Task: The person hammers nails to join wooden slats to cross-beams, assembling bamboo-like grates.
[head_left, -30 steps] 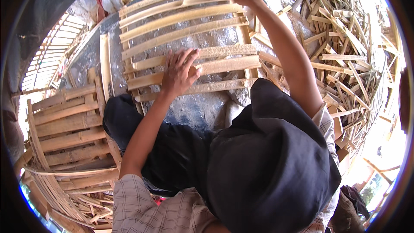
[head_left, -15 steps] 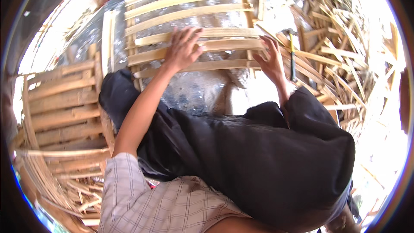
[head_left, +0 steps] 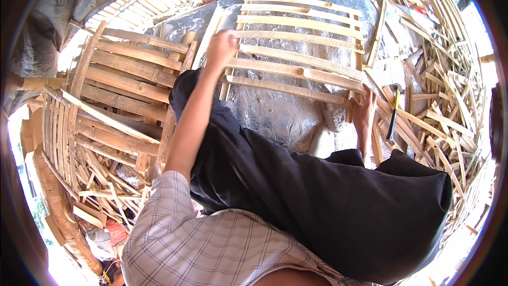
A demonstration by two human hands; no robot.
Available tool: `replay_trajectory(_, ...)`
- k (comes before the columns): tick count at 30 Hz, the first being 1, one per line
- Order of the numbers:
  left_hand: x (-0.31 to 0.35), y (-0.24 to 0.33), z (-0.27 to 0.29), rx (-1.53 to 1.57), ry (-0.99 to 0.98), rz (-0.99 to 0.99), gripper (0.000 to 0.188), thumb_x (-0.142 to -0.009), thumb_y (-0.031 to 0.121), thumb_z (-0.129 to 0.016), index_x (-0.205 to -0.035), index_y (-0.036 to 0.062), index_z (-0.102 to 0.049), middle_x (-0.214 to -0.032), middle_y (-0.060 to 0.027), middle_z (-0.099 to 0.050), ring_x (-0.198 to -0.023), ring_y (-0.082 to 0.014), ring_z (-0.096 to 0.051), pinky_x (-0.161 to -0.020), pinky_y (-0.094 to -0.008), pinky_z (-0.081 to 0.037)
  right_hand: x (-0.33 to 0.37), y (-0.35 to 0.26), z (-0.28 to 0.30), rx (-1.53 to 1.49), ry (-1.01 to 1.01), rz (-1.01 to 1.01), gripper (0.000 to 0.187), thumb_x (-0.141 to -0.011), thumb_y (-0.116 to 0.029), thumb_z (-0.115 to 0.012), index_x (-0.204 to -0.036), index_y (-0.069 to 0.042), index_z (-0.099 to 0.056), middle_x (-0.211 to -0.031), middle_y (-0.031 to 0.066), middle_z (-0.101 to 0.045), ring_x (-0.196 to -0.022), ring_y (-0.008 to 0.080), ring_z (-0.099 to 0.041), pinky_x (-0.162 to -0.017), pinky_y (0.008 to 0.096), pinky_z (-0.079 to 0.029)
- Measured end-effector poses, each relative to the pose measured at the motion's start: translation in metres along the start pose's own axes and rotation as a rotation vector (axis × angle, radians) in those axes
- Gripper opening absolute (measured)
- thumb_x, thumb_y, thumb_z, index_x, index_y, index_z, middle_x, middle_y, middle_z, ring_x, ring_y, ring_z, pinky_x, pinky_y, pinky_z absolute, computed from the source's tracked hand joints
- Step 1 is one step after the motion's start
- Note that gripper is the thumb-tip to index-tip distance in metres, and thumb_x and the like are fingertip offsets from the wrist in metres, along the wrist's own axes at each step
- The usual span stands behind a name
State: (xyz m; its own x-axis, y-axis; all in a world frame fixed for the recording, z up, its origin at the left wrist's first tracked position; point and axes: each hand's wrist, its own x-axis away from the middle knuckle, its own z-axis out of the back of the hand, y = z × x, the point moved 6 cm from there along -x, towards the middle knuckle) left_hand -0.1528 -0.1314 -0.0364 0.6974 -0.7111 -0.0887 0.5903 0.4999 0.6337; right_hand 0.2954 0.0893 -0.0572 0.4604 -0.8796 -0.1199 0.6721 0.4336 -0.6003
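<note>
A ladder-like frame of pale wooden slats [head_left: 296, 46] lies ahead of me, its slats crossing two side rails. My left hand [head_left: 221, 50], slightly blurred, is curled at the left ends of the middle slats; whether it holds anything is hidden. My right hand [head_left: 363, 108] rests at the frame's lower right corner, fingers and thumb apart, touching the ends of the two nearest slats. The nearest slat [head_left: 286, 89] runs toward my right thumb. Beyond the right hand lies a hand tool with a yellow and black handle [head_left: 393, 114].
Silvery, worn sheeting [head_left: 264, 119] spreads beneath the frame. Black cloth [head_left: 328, 206] covers my legs. A bamboo slat rack [head_left: 132, 79] stands at the left, with loose offcuts [head_left: 108, 180] below it. Scrap strips [head_left: 439, 100] pile up at the right.
The view has shifted, so the frame sits farther right. My left hand has gone from spread over the slats to curled at their left ends. My right hand has come down onto the near right corner.
</note>
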Motion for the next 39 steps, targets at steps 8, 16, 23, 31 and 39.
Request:
replay_trajectory(8, 0.004, -0.159, 0.024, -0.469, -0.024, 0.179, 0.011, -0.084, 0.017, -0.068, -0.092, 0.0092, -0.064, -0.102, -0.0147, -0.069, -0.100, -0.0359, -0.065, -0.086, -0.0469, -0.051, 0.001, 0.008, 0.013, -0.132, -0.002, -0.081, 0.066, -0.075, -0.012, -0.084, -0.133, -0.010, -0.054, -0.131, 0.0189, -0.051, -0.123, 0.0386, -0.051, -0.104, 0.0488, -0.044)
replay_trajectory(16, 0.011, -0.121, 0.019, -0.717, -0.107, 0.332, 0.022, -0.086, 0.010, -0.062, -0.108, 0.0090, -0.067, -0.113, -0.0183, -0.068, -0.108, -0.0390, -0.065, -0.086, -0.0513, -0.054, 0.008, 0.012, 0.014, -0.228, 0.110, 0.020, 0.064, -0.075, -0.020, -0.085, -0.130, -0.008, -0.055, -0.130, 0.0169, -0.051, -0.116, 0.0341, -0.055, -0.098, 0.0450, -0.048)
replay_trajectory(23, 0.013, -0.146, 0.060, -0.593, 0.029, 0.588, 0.025, -0.087, 0.015, -0.061, -0.110, 0.0103, -0.069, -0.120, -0.0146, -0.069, -0.114, -0.0366, -0.064, -0.092, -0.0511, -0.052, 0.016, 0.017, 0.001, -0.449, 0.126, -0.048, 0.065, -0.078, -0.028, -0.086, -0.132, -0.009, -0.056, -0.124, 0.0139, -0.058, -0.111, 0.0292, -0.059, -0.090, 0.0428, -0.052)
replay_trajectory(31, 0.014, -0.140, 0.079, -0.497, 0.052, 0.530, 0.021, -0.080, 0.019, -0.065, -0.097, 0.0093, -0.073, -0.107, -0.0149, -0.073, -0.103, -0.0322, -0.069, -0.088, -0.0436, -0.053, 0.020, 0.008, -0.005, -0.639, 0.037, -0.053, 0.057, -0.091, -0.030, -0.074, -0.138, -0.009, -0.051, -0.123, 0.0125, -0.057, -0.112, 0.0235, -0.057, -0.089, 0.0390, -0.052)
replay_trajectory(39, 0.061, 0.099, -0.032, 0.284, -0.195, -0.179, 0.002, -0.088, 0.004, -0.064, -0.089, 0.0025, -0.065, -0.088, -0.0097, -0.069, -0.084, -0.0177, -0.066, -0.082, -0.0333, -0.055, 0.030, 0.020, -0.006, -0.704, 0.049, -0.090, 0.051, -0.097, -0.028, -0.067, -0.141, -0.010, -0.048, -0.117, 0.0127, -0.058, -0.108, 0.0201, -0.056, -0.089, 0.0347, -0.051)
